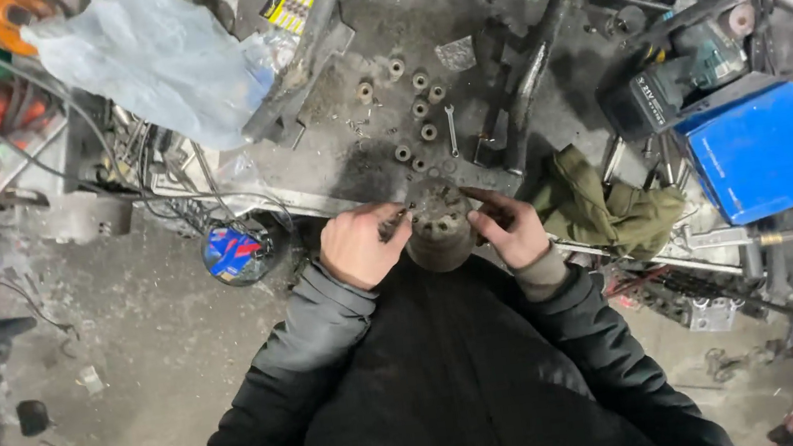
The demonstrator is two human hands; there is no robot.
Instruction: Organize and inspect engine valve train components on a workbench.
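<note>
1. Holding a round, grimy metal hub [439, 228] at the near edge of the desk [348, 158], the person has both hands around it, close against their dark jacket.
2. The left hand [359, 246] presses on the hub's left side, its grip closed around a thin metal tool [394, 221] that points at the hub's top.
3. The right hand [512, 229] cups the hub's right side, fingers curled against it in a closed grip.
4. Just beyond the hub, a cluster of small metal bushings [418, 109] stands on the desk, with a slim wrench [452, 130] lying beside them.
5. An olive green rag [606, 207] lies just to the right of the right hand.
6. A blue box [756, 154] sits farther right, well apart from the hub.
7. A pale plastic bag [160, 60] lies at the far left of the desk.
</note>
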